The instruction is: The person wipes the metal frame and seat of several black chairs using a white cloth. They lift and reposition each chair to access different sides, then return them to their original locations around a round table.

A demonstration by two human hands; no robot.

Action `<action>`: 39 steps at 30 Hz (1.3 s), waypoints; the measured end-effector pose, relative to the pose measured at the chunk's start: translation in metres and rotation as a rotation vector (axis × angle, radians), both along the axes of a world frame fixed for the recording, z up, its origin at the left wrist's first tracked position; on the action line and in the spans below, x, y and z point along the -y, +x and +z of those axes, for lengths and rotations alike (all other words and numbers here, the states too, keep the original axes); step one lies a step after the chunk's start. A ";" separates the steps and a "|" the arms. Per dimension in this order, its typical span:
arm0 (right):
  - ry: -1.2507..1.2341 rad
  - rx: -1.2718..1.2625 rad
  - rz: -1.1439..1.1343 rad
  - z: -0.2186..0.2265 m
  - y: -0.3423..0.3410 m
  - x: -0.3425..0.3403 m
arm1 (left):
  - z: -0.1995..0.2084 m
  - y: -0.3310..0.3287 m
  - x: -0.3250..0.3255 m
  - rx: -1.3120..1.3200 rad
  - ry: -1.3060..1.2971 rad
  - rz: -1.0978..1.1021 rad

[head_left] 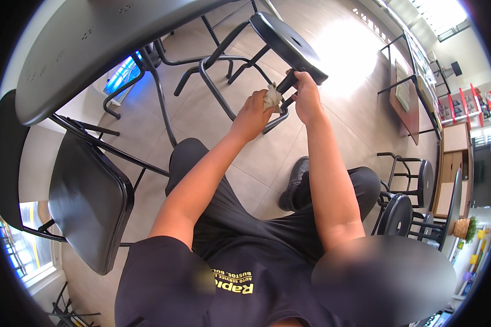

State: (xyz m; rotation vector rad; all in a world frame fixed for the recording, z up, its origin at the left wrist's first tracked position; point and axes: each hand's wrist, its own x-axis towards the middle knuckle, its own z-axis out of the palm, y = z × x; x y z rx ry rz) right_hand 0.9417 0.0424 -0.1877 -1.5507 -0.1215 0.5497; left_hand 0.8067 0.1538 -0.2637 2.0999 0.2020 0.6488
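Observation:
In front of me a black metal stool is tilted, its round seat with a slot in the middle facing up and away. My left hand is closed around a crumpled off-white cloth, which presses against one of the stool's tubular legs. Just beneath the seat my right hand grips the same leg, thumb and fingers wrapped about it. Part of the leg is hidden by the cloth and my fingers. Below my arms, my knees are spread apart on either side.
A dark table reaches over the upper left, with bent tube legs under it. At left stands a black padded folding chair. More black stools and a potted plant are at right, beyond the tiled floor.

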 end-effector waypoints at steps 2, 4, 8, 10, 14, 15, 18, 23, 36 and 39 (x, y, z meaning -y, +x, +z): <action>-0.004 0.057 0.019 -0.001 -0.006 -0.004 | 0.002 -0.001 0.000 -0.054 0.003 0.034; -0.023 0.060 0.102 0.006 -0.015 -0.004 | 0.020 0.002 -0.008 -0.221 -0.055 0.022; 0.030 0.112 0.174 0.009 -0.019 -0.002 | 0.056 0.035 -0.029 -0.469 -0.137 -0.192; 0.054 0.100 0.161 0.023 -0.026 -0.003 | 0.059 0.054 -0.030 -0.421 -0.332 -0.268; 0.200 0.106 0.147 -0.006 -0.006 -0.003 | 0.055 0.068 -0.004 -0.169 -0.394 -0.149; 0.212 0.119 0.142 -0.008 -0.004 -0.002 | 0.056 0.068 -0.002 -0.223 -0.371 -0.139; 0.226 0.139 0.132 -0.008 -0.005 -0.002 | 0.056 0.060 0.004 -0.342 -0.282 -0.088; 0.207 0.167 0.131 -0.002 -0.004 -0.008 | 0.002 0.023 0.009 -0.080 0.162 0.150; 0.423 -0.007 0.123 -0.004 0.014 0.004 | 0.045 -0.029 -0.080 -0.174 0.147 0.089; 0.468 -0.045 0.131 -0.004 0.019 0.004 | 0.057 -0.033 -0.094 0.009 0.114 0.383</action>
